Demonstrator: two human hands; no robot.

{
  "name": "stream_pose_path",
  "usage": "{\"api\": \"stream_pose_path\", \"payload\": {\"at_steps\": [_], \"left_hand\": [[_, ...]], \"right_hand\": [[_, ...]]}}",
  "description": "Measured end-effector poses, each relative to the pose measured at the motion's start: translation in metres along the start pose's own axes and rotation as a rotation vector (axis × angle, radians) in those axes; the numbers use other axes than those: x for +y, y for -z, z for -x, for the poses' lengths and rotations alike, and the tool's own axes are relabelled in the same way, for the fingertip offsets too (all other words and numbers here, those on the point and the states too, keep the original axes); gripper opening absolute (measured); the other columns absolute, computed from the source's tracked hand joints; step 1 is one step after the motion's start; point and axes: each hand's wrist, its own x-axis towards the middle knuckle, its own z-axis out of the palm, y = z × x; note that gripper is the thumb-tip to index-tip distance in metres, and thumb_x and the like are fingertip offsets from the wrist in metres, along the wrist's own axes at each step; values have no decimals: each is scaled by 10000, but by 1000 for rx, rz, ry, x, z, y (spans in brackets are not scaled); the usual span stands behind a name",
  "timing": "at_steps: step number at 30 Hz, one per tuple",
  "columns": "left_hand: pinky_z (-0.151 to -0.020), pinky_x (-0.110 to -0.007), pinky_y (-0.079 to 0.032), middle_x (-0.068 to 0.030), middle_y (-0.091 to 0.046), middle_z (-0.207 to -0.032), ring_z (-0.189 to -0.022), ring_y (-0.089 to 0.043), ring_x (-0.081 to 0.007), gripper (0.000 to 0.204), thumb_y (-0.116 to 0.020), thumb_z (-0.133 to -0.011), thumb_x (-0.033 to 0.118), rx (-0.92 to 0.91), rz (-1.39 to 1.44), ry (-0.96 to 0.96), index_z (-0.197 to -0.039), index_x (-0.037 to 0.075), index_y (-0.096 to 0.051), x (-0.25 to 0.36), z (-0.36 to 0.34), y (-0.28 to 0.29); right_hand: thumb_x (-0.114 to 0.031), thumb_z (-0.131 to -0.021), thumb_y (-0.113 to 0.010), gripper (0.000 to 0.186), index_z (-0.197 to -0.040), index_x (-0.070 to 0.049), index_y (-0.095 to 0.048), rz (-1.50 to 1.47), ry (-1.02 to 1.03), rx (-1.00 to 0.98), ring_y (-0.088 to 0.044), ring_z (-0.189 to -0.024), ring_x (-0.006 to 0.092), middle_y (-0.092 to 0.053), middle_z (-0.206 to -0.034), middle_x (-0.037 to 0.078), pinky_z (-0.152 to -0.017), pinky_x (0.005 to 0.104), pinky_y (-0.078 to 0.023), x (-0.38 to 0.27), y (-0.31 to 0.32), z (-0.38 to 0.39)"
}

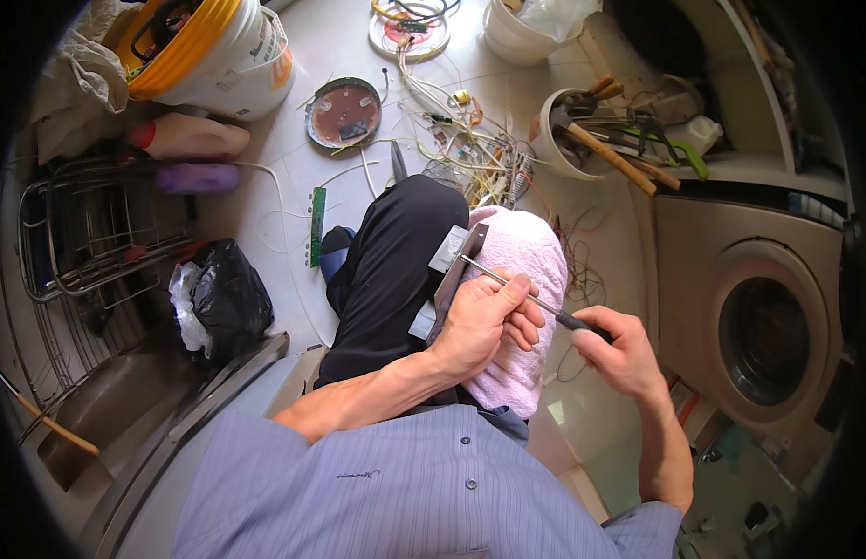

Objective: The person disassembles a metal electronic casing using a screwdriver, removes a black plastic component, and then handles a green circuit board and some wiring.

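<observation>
My right hand (624,352) is wrapped round the dark handle of a long screwdriver (572,321). Its thin shaft slants up and left, passing through the closed thumb and fingers of my left hand (481,321). The tip meets a grey metal bracket-like part (470,244) that rests across my lap. Part of that piece is hidden under my left hand and wrist. A pink towel (522,242) covers my right leg, while dark trousers (396,261) show on the left one.
Tangled wires (484,154) spread over the floor ahead, near a round brown plate (343,114) and a green circuit board (316,226). A white bucket of tools (551,140) and a washing machine (685,279) stand right. At left are a wire rack (41,242) and a black bag (233,298).
</observation>
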Motion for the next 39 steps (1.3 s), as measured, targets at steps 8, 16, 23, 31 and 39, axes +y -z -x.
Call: {"api": "stream_pose_path", "payload": {"at_steps": [8, 16, 23, 31, 39], "left_hand": [[-522, -263, -579, -136, -712, -794, -593, -701, -169, 310, -572, -1098, 287, 6, -3, -14, -1101, -22, -593, -1, 5, 6], [-514, -259, -568, -127, -706, -782, -584, -690, -162, 323, -563, -1102, 302, 14, -5, 18, -1094, -20, -590, 2, 4, 4], [-521, -252, -547, -95, -703, -748, -580, -677, -148, 307, -550, -1109, 288, -20, 14, 7, -1019, 2, -617, 8, 7, 6], [-776, -390, -556, -132, -709, -937, -843, -693, -303, 343, -828, -805, 75, 168, -1323, -1172, -1095, -23, -674, 72, 66, 11], [-1075, -491, -427, -167, -642, -1334, -1238, -570, -359, 599, -863, -769, 192, 293, -1842, -905, -1281, -21, -638, 66, 42, 40]], "right_hand": [[-137, -994, -651, 216, -1129, 23, -704, -196, -181, -123, -468, -498, 113, -538, -629, 2, -464, 303, -346, 7, -6, -2], [-52, -894, -696, 290, -1178, 5, -699, 471, 400, 238, -481, -510, 154, -525, -664, 38, -471, 325, -373, 8, -26, 1], [-127, -1003, -610, 286, -1241, 8, -692, -531, -302, -221, -417, -529, 49, -537, -691, -11, -467, 241, -309, -2, -5, -3], [-82, -1001, -595, 266, -1223, 23, -698, -385, -283, -177, -407, -533, 39, -498, -652, -38, -479, 236, -313, -15, -7, -5], [-69, -986, -611, 262, -1211, 28, -706, -353, -278, -210, -426, -549, 37, -520, -663, -41, -487, 234, -328, -10, 1, -12]]}}
